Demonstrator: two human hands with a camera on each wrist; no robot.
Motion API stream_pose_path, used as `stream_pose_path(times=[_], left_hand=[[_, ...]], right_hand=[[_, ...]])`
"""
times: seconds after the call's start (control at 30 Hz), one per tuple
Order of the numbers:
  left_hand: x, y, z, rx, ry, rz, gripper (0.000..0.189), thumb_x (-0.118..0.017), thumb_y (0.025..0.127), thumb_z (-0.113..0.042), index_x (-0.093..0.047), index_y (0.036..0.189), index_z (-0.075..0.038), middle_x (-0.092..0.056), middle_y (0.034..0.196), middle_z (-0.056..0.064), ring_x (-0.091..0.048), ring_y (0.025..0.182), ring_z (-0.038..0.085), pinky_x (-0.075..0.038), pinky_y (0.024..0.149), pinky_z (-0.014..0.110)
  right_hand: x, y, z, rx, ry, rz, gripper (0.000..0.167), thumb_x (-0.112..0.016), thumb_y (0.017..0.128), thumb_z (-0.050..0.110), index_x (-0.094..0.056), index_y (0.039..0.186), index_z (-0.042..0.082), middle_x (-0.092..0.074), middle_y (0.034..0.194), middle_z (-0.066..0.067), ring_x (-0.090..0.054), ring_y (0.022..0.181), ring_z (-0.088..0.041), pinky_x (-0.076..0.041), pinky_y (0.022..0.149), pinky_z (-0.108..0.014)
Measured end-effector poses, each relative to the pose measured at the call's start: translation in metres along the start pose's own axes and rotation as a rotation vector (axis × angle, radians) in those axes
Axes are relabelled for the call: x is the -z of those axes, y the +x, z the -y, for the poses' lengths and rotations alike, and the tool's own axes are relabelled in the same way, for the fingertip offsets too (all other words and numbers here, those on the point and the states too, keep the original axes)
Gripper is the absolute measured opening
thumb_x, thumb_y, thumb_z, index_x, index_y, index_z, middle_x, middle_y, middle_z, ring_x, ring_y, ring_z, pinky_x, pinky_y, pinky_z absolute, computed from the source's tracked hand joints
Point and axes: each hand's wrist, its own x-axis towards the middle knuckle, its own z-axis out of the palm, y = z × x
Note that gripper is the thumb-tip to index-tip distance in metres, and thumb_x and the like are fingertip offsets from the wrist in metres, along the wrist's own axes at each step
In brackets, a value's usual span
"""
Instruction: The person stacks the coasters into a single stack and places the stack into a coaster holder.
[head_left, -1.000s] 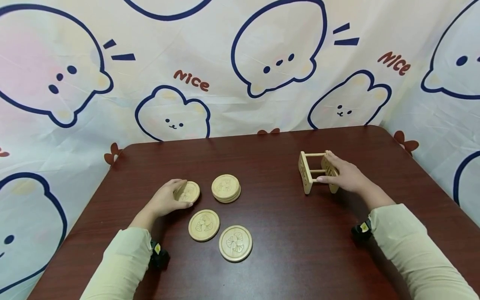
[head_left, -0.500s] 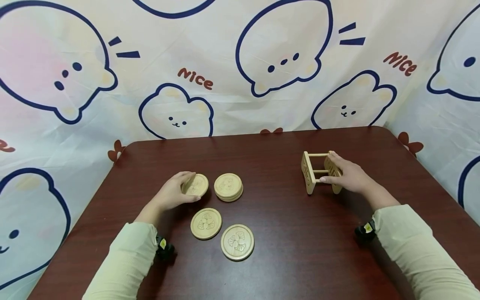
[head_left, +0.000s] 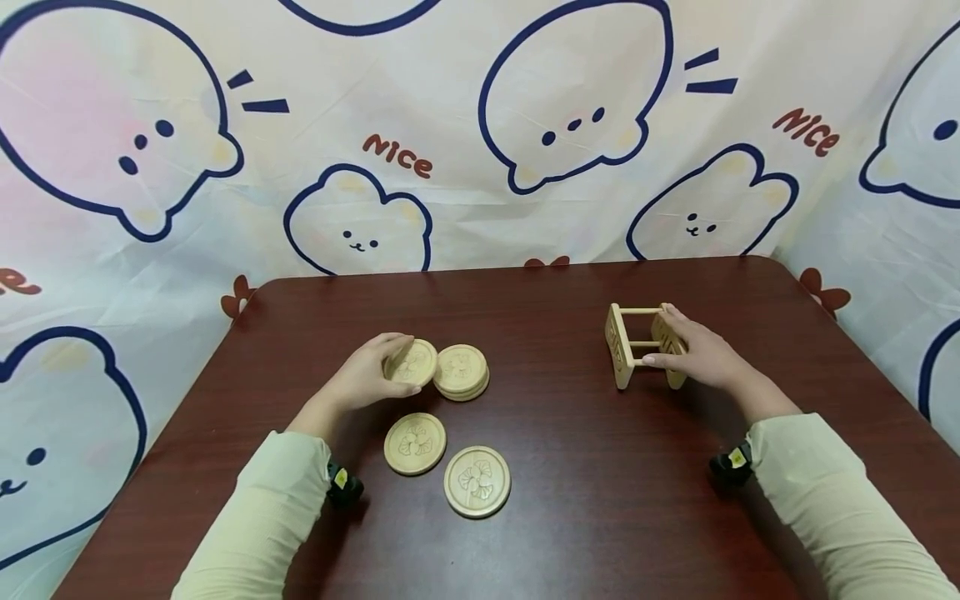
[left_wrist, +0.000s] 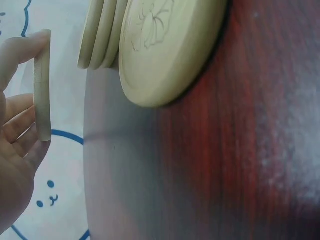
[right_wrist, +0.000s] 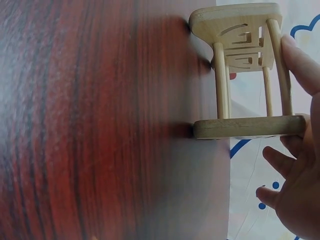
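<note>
L sleeve [head_left: 247, 517] & R sleeve [head_left: 832, 492] both pale yellowish-grn, long, w/ crosswise creases & a smoother band at the wrist end. Small L blk unit [head_left: 347, 492] & R blk unit [head_left: 726, 471] strapped/set by the cuffs, ea. w/ a small yel. mark [head_left: 738, 457]. L hand [head_left: 367, 372] & R hand [head_left: 699, 354] bare.
</note>
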Motion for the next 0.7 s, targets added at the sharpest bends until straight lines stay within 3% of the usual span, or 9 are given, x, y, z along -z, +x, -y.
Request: stream_pose_path(times=[0.27, 0.7], left_hand=[[-0.003, 0.006, -0.007, 0.000, -0.030, 0.013, 0.074, -0.074, 0.065, -0.028, -0.042, 0.126, 0.001, -0.040, 0.125, 0.014, -0.036, 0.114, 0.027, -0.030, 0.092, 0.043], [-0.013, 0.017, -0.018, -0.065, -0.045, 0.027, 0.074, -0.074, 0.066, -0.027, -0.042, 0.126, 0.002, -0.040, 0.125, 0.014, -0.036, 0.115, 0.027, -0.029, 0.093, 0.042]], right_hand=[[0.000, 0.000, -0.001, -0.013, 0.002, 0.001, 0.093, -0.056, 0.074, 0.053, -0.011, 0.138, 0.002, -0.004, 0.141, -0.018, -0.010, 0.125, -0.039, -0.015, 0.093, -0.056], [0.000, 0.001, -0.002, -0.021, -0.010, 0.012, 0.092, -0.055, 0.075, 0.053, -0.010, 0.138, 0.003, 0.000, 0.142, -0.015, -0.011, 0.125, -0.039, -0.016, 0.093, -0.056]])
